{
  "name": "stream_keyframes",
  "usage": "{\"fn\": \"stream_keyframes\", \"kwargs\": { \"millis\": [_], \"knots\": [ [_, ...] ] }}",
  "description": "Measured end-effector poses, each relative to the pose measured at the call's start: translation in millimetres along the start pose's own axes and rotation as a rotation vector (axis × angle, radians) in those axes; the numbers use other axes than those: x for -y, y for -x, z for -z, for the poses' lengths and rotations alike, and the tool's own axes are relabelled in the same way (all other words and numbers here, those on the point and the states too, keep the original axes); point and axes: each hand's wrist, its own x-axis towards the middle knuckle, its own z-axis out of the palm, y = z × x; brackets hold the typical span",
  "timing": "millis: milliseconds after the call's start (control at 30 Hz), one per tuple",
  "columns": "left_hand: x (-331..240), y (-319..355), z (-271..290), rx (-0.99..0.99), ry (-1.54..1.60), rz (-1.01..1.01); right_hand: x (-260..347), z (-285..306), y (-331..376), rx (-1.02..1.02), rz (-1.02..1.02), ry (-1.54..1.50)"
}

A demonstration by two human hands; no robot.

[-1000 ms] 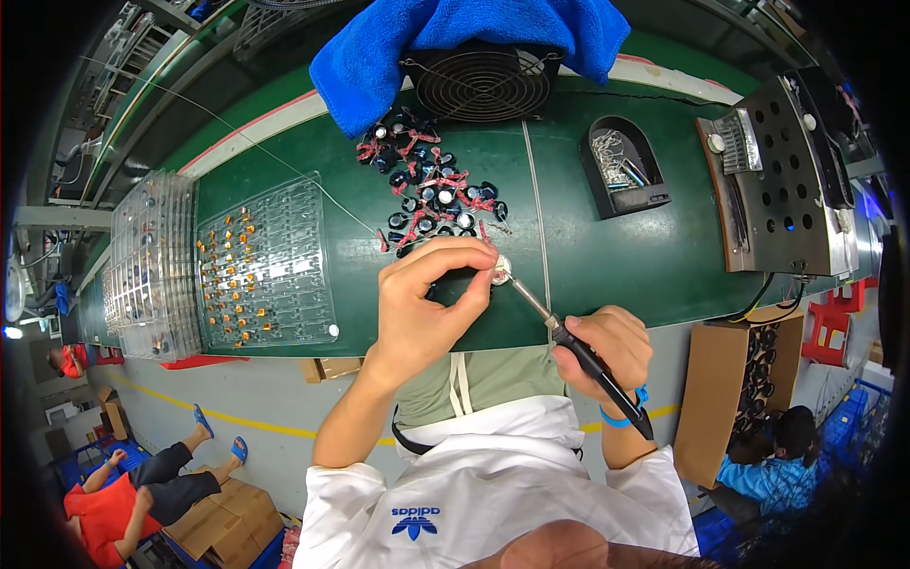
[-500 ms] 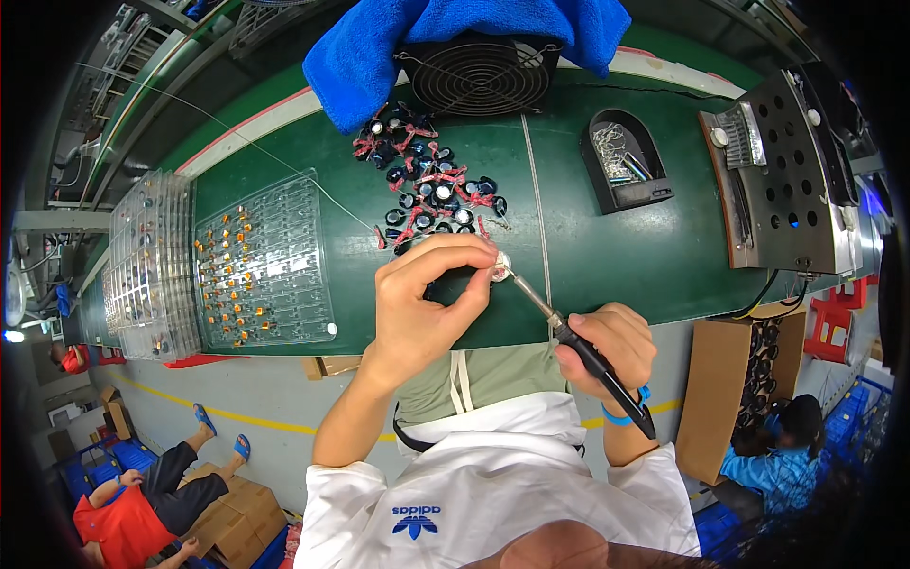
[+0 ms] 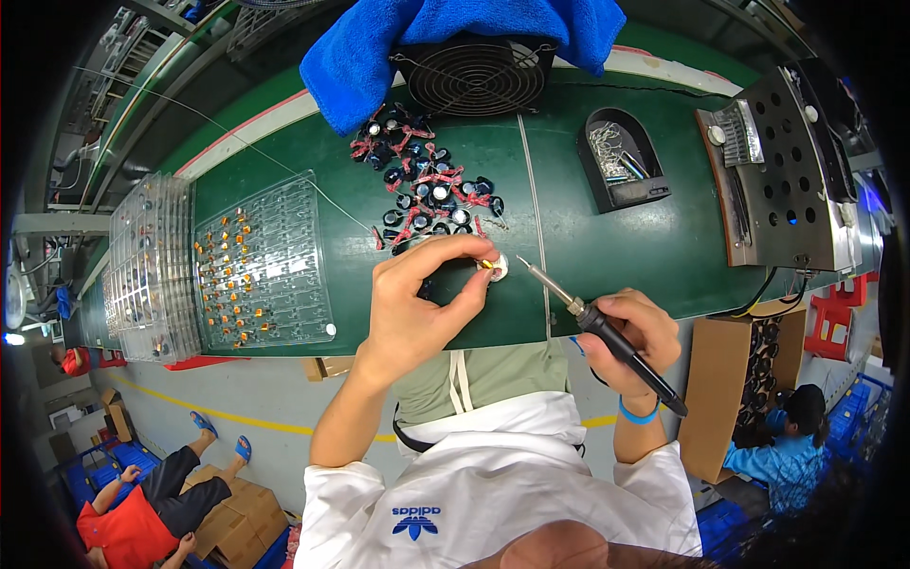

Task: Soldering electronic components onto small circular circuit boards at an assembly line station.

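My left hand (image 3: 422, 299) is closed in a pinch at the near side of the bench. Between its thumb and forefinger is a small yellow part (image 3: 487, 265). A small round white piece (image 3: 500, 268) shows at those fingertips; I cannot tell whether it is joined to the yellow part. My right hand (image 3: 633, 341) grips the black handle of a soldering iron (image 3: 621, 349). The iron's metal tip points up and left, a short gap to the right of the white piece. Beyond my left hand lies a pile of dark round components with red-pink leads (image 3: 439, 190).
A clear plastic tray (image 3: 318, 284) with orange parts lies left, beside stacked trays (image 3: 152, 237). At the back stands a fan (image 3: 474, 78) under a blue towel (image 3: 346, 85). To the right are a black bin (image 3: 633, 196) and a perforated metal box (image 3: 787, 180). Other people sit behind.
The soldering iron's tip has drawn back from the white piece, as my right hand moved right. The yellow part now shows at my left fingertips. My left hand has barely shifted.
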Motion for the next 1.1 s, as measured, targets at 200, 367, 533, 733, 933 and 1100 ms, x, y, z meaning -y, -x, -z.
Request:
{"fn": "stream_keyframes", "kwargs": {
  "millis": [200, 367, 533, 733, 933, 1100],
  "knots": [
    [-4, -3, 8, 0.108, -0.066, -0.052, 2, 13, -9, 0.115, -0.091, -0.009],
    [-2, 0, 5, 0.065, -0.114, -0.097, 3, 5, 1, -0.073, -0.164, 0.000],
    [0, 4, 3, 0.044, -0.120, -0.119, -5, 7, -4, -0.224, -0.062, 0.195],
    [0, 5, -1, -0.026, -0.149, -0.109, -12, 18, -22, -0.233, 0.052, 0.472],
    [-1, 1, -3, 0.007, -0.152, -0.166, -12, 25, -33, -0.208, 0.104, 0.587],
    [0, 3, -2, -0.019, -0.139, -0.151, -2, 24, -25, -0.121, -0.031, 0.341]
  ]
}}
